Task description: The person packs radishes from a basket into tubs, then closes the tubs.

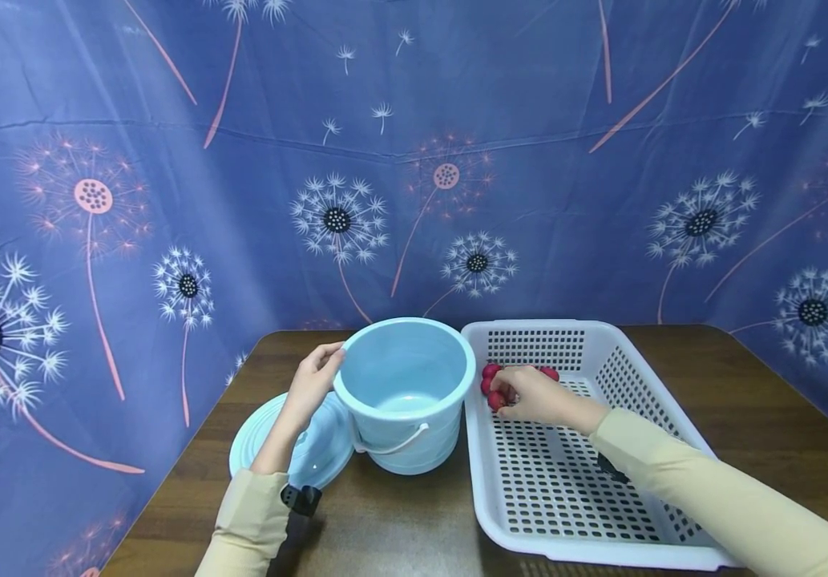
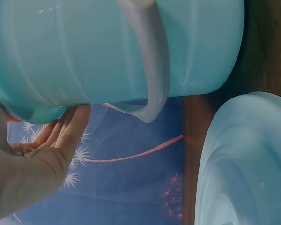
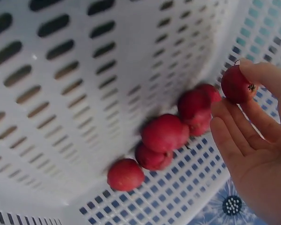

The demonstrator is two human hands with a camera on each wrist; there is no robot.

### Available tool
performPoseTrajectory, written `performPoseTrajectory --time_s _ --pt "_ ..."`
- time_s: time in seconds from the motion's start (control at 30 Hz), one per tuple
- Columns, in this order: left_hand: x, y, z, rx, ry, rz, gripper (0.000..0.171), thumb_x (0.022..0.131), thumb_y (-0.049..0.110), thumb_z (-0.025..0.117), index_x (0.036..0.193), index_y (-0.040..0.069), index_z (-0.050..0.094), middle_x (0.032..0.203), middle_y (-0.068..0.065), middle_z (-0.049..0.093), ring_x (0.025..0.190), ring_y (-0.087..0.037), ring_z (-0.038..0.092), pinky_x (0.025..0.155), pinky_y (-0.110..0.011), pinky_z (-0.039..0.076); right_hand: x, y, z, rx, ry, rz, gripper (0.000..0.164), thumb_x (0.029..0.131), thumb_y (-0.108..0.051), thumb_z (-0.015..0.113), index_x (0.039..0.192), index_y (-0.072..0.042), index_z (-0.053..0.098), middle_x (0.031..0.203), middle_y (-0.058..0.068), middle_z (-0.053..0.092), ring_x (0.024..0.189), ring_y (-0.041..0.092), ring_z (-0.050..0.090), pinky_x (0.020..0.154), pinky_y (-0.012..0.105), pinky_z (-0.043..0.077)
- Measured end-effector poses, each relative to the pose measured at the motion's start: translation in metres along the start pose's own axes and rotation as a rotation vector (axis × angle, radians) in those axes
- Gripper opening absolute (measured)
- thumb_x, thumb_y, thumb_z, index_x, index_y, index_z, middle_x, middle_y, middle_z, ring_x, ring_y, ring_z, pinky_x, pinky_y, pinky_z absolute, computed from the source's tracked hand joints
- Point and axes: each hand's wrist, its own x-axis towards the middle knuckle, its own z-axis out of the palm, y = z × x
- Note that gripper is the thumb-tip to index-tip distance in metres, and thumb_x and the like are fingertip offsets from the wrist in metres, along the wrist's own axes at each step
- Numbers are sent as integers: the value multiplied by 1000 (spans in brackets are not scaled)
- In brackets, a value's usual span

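My left hand (image 1: 310, 383) grips the left rim of a light blue bucket (image 1: 405, 445), thumb and fingers on either side of the rim. Its pale handle (image 2: 154, 56) hangs down the front. Over the left part of a white plastic basket (image 1: 487, 513), my right hand (image 1: 539, 397) pinches a small red crab apple (image 3: 234, 85) between thumb and fingers. Several more red crab apples (image 3: 164, 133) lie along the basket's far left part, close below that hand. Looking into the bucket, I see its bare light blue inside.
A round light blue lid (image 1: 327, 449) lies on the wooden table (image 1: 385, 529) left of the bucket, under my left forearm. The basket stands close at the bucket's right. A blue dandelion-patterned cloth (image 1: 255, 240) hangs behind the table.
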Motion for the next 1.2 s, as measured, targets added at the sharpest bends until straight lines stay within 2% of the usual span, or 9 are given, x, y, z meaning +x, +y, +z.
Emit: performPoseTrajectory --time_s 0.23,0.4,0.7,0.87,1.07,1.2 --pt "1 -1 0 -18 -12 19 43 99 31 47 134 8 48 129 -19 55 116 -31 55 88 -38 53 2 -3 -15 6 44 -3 24 72 -10 76 93 -5 66 77 -2 62 70 10 56 60 22 48" --pt "0 -1 0 -27 -7 16 42 98 31 48 133 7 49 127 -20 57 114 -31 56 88 -37 52 2 -5 -28 28 43 32 25 75 -12 76 96 -5 65 79 -1 62 72 12 58 63 26 51" --pt "3 -3 -1 -33 -11 -7 44 99 32 46 136 8 47 127 -19 57 112 -29 56 79 -29 53 4 -11 -52 31 92 52 23 77 -17 76 95 -7 65 80 -2 65 74 11 60 66 27 53" --pt "3 -4 -1 -30 -13 12 42 99 32 46 134 8 48 126 -18 58 108 -28 57 75 -24 50 7 -18 -65 49 101 64 25 80 -19 74 99 -6 64 83 -1 66 76 10 61 69 29 55" --pt "3 -3 -2 -25 -30 14 43 99 33 46 134 9 47 127 -18 56 110 -28 56 75 -24 49 13 -26 -75 50 153 30 29 81 -20 74 104 -6 64 87 -1 66 79 12 62 71 29 56" --pt "3 -2 -2 -29 -37 3 45 99 34 45 136 9 45 130 -18 55 112 -28 55 76 -24 49 18 -32 -80 41 184 -2 30 81 -19 74 105 -5 65 88 0 67 81 15 63 74 33 56"
